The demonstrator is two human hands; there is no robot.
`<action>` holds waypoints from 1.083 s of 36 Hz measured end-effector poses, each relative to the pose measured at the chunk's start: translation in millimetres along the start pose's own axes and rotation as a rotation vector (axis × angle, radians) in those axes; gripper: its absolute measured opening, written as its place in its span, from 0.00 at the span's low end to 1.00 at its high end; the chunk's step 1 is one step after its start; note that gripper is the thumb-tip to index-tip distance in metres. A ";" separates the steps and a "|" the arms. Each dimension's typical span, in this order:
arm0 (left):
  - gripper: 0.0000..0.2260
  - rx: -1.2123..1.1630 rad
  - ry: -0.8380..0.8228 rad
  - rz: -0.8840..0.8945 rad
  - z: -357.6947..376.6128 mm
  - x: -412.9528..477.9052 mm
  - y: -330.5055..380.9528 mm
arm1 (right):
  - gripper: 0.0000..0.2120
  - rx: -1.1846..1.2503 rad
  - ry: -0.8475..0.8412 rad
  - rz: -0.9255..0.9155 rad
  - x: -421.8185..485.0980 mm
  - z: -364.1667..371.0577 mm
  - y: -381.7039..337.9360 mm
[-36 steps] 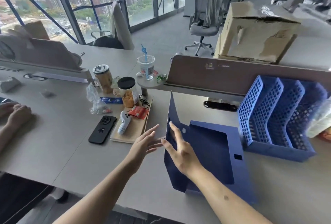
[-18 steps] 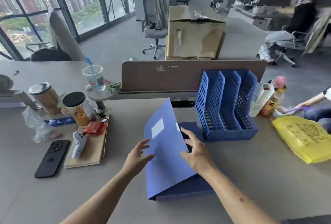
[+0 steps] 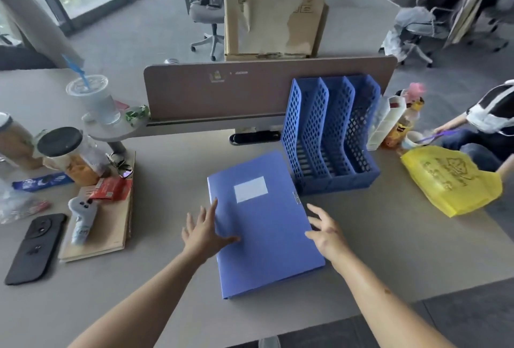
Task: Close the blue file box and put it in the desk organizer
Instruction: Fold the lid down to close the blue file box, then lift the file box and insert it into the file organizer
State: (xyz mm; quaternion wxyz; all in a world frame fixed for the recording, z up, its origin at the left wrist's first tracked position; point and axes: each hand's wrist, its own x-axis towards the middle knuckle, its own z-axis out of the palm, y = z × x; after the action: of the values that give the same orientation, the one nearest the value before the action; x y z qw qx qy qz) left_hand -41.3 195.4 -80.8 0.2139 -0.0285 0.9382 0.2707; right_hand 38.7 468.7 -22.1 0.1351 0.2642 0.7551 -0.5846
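Note:
The blue file box (image 3: 264,225) lies flat on the desk with its lid down, a white label on top and a small clasp on its right edge. My left hand (image 3: 204,232) rests spread on the box's left edge, thumb across the lid. At the box's right edge sits my right hand (image 3: 324,232), fingers apart, touching the side near the clasp. Just behind and to the right of the box stands the blue lattice desk organizer (image 3: 332,136), upright, with three slots that show nothing inside.
A notebook (image 3: 97,225) with a white controller on it and a black phone (image 3: 34,247) lie to the left, beside jars and a cup. A yellow bag (image 3: 452,181) sits at the right. A brown divider panel (image 3: 264,89) runs behind. Another person sits at the far right.
The lid has swung down from upright to flat, so the box is closed. My left hand moved onto the lid's left edge and my right hand to the right side.

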 end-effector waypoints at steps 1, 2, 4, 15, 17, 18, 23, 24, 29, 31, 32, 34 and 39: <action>0.55 0.023 -0.010 -0.008 1.6 1.4 1.4 | 0.31 0.016 0.004 0.007 2.0 -1.0 2.9; 0.56 0.039 -0.020 -0.015 3.4 3.3 2.3 | 0.31 0.020 0.013 0.014 4.0 -1.6 5.4; 0.57 0.051 -0.042 -0.036 6.7 7.0 3.2 | 0.32 0.013 0.040 0.036 5.3 -0.4 5.3; 0.58 -0.002 -0.067 -0.036 25.3 15.4 -0.9 | 0.33 0.002 0.059 0.156 25.1 8.8 13.6; 0.58 0.001 -0.062 -0.030 26.9 14.6 -0.3 | 0.32 0.009 0.049 0.182 26.9 8.7 17.9; 0.58 0.006 -0.059 -0.026 27.8 14.6 -0.1 | 0.32 0.007 0.049 0.196 27.2 8.8 19.8; 0.58 0.011 -0.060 -0.019 32.7 11.8 4.9 | 0.34 0.009 0.021 0.234 32.5 10.9 31.7; 0.58 0.004 -0.059 -0.017 34.2 11.0 5.1 | 0.34 0.012 0.016 0.238 31.6 10.8 31.4; 0.57 -0.003 -0.036 0.003 36.0 11.0 2.4 | 0.34 0.007 -0.001 0.238 35.7 6.7 35.0; 0.57 0.006 -0.037 0.001 36.2 11.6 2.2 | 0.34 0.000 -0.001 0.238 37.7 6.6 37.6; 0.57 0.012 -0.038 -0.001 36.2 11.9 2.4 | 0.34 0.002 -0.002 0.234 37.7 6.8 37.0; 0.57 0.018 -0.041 -0.007 35.8 11.8 3.2 | 0.34 -0.005 -0.008 0.225 37.7 7.0 34.7; 0.58 0.034 -0.045 -0.017 34.8 11.5 4.7 | 0.33 -0.111 -0.051 0.187 44.0 8.8 26.3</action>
State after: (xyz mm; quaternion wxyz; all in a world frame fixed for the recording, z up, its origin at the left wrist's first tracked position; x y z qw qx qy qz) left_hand -39.1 218.2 -109.8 0.2379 -0.0268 0.9373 0.2535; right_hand 16.2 475.5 -68.5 0.2227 0.3105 0.7546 -0.5334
